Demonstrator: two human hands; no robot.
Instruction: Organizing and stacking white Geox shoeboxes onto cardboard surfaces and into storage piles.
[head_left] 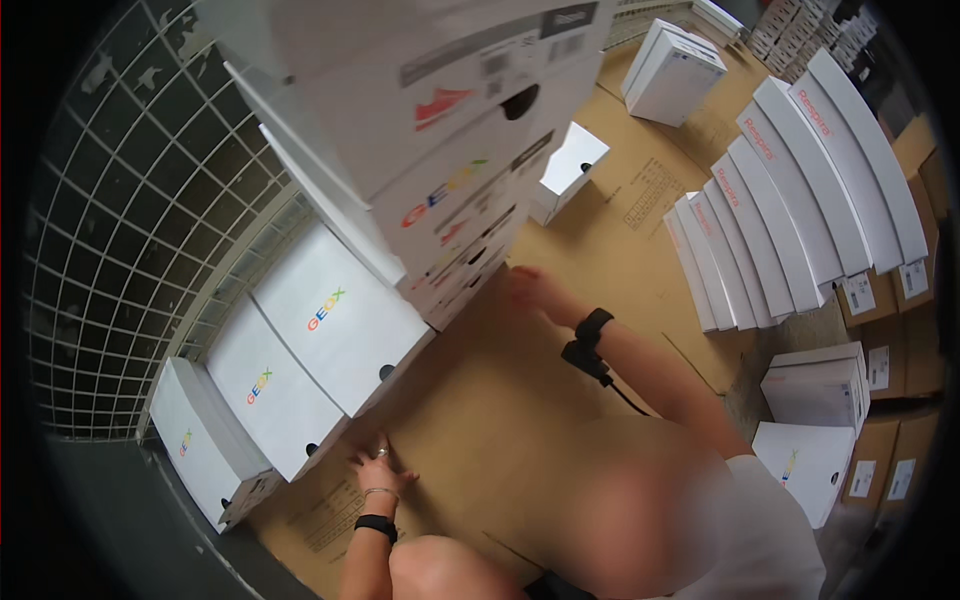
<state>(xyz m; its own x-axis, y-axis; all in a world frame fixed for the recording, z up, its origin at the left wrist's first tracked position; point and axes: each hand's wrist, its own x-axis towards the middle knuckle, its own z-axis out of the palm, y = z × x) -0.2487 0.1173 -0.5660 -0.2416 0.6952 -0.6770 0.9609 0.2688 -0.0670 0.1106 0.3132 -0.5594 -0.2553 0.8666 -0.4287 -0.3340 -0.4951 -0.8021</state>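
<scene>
My left hand (381,470), with a ring, a bracelet and a dark wristband, has its fingers spread at the front edge of a white shoe box (275,385). Whether its fingertips press on the box I cannot tell. At the lower right edge of a tall stack of white shoe boxes (440,190) is my right hand (540,292), with a black strapped device (593,328) and cable on its wrist. Its fingers are blurred and partly hidden against the stack. Another white shoe box (340,295) lies between the stack and the first box.
A narrower white box (205,445) ends the row at left, beside a white wire mesh wall (120,260). Brown cardboard (470,430) lies beneath. At right stands a leaning row of white boxes (770,200), with brown cartons (880,440) behind. Two smaller white boxes (565,175) (672,72) stand farther off.
</scene>
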